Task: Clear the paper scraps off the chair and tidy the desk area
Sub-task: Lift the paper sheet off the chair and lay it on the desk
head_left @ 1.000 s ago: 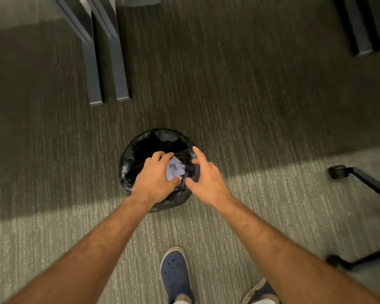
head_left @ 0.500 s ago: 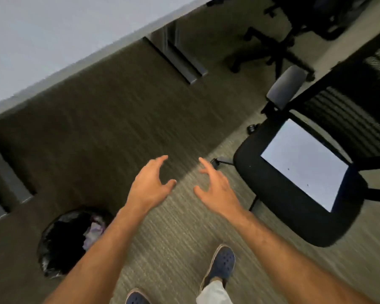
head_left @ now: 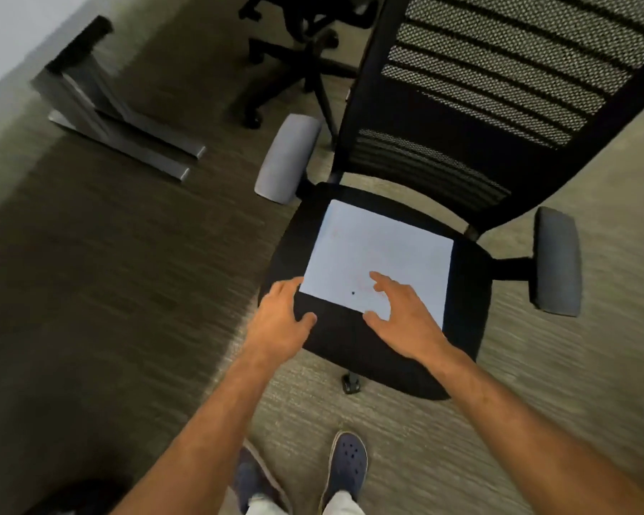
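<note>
- Seen from above by a head-worn camera: a black office chair (head_left: 354, 351) with a cushioned seat and a black mesh backrest (head_left: 491, 87) stands on grey-green ribbed carpet (head_left: 406, 440).
- A flat white sheet of paper (head_left: 372, 254) lies on the middle of the seat, with a small dark speck near its front edge.
- The left hand (head_left: 281, 321) reaches over the seat's front left corner, fingers spread and empty, fingertips just beside the sheet's near left corner.
- The right hand (head_left: 402, 314) is spread wide over the sheet's front right part, holding nothing; whether it touches the paper cannot be told.
- Grey padded armrests flank the seat, one to its left (head_left: 287, 158) and one to its right (head_left: 556, 262).
- Grey metal legs of a counter (head_left: 127, 135) stand on the carpet at upper left.
- A second black swivel chair base (head_left: 294, 57) sits behind.
- Two dark blue perforated clogs (head_left: 344, 462) show at the bottom edge.
</note>
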The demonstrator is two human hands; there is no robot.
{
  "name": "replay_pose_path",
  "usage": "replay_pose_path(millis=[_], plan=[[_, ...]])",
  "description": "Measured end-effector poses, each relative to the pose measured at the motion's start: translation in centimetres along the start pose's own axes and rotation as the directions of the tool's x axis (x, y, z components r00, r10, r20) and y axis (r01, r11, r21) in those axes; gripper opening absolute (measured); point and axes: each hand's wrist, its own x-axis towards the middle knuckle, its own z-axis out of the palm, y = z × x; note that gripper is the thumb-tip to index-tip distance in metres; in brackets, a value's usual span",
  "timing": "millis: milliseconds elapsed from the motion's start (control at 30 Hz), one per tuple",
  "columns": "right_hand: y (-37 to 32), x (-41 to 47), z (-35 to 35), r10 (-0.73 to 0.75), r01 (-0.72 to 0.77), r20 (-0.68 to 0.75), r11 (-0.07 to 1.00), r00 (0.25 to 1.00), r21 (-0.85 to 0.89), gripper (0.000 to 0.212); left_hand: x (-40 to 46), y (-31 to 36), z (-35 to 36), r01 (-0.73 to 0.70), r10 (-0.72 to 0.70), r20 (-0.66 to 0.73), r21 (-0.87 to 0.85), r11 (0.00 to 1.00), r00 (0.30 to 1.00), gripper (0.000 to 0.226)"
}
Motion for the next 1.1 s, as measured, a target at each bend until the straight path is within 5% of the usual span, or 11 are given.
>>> replay_pose_path(millis=[400,700,1100], plan=[[13.3,4.8,0.2,0.318,-0.309,-0.141,0.947,0.938,0.083,0.066,12.5,-0.4,6.7,-0.002,-0.014,0.090,0.178,0.984,0.996,0.066],[14.8,6.8,2.7,0.500,-0.495,-0.192,0.865,0.845,0.077,0.065,14.2,-1.3,8.4,0.025,-0.058,0.127,0.249,0.968,0.990,0.071],[15.8,7.2,3.7,0.588,-0.542,-0.261,0.808,0.766,0.230,0.065,13.9,-0.9,8.5,0.066,-0.074,0.030,0.204,0.977,0.997,0.076]])
